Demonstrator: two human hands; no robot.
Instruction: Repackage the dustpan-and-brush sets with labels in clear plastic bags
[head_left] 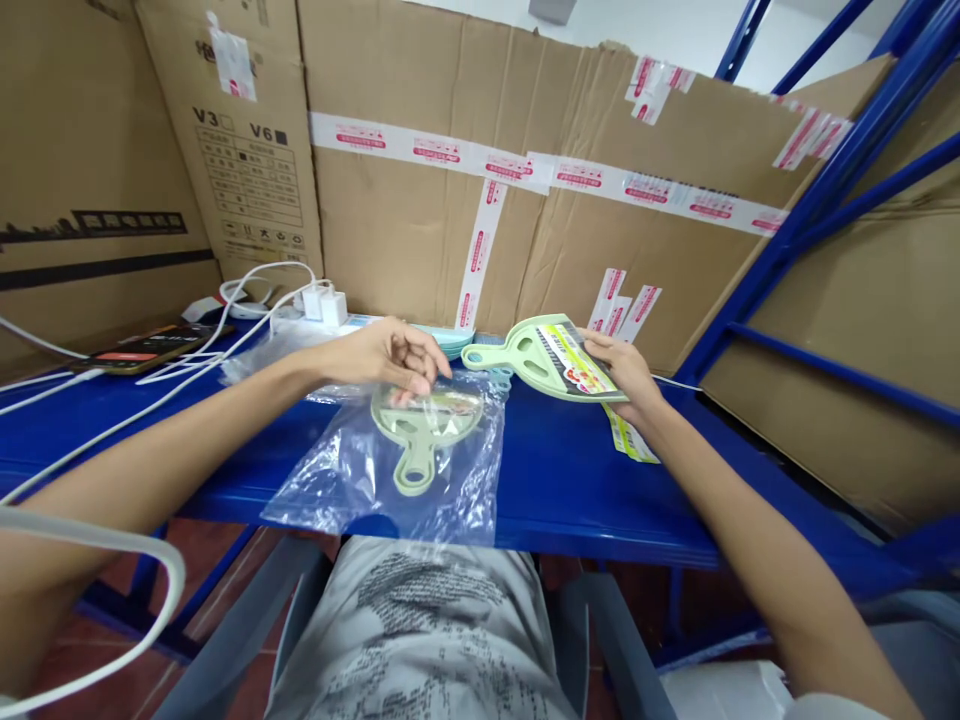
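My right hand (pixel 626 375) grips a pale green dustpan (pixel 536 360) by its wide end, above the table. Dark bristles show along a small brush set in it, beside a yellow and white label (pixel 577 362). The dustpan's looped handle points left. My left hand (pixel 411 358) hovers over a clear plastic bag (pixel 337 480), fingers loosely curled and thumb apart from them, with nothing visible between. A second pale green dustpan (pixel 415 440) lies in or under the bag, its handle toward me; the film's glare hides which.
Yellow label cards (pixel 630 437) lie below my right hand. Blue plastic pieces (pixel 450 340) are stacked behind the bag. A phone (pixel 150 345), white cables (pixel 225 340) and chargers (pixel 324 303) occupy the left. Cardboard (pixel 420 80) walls the blue table (pixel 577 490); a blue metal frame (pixel 787 240) stands right.
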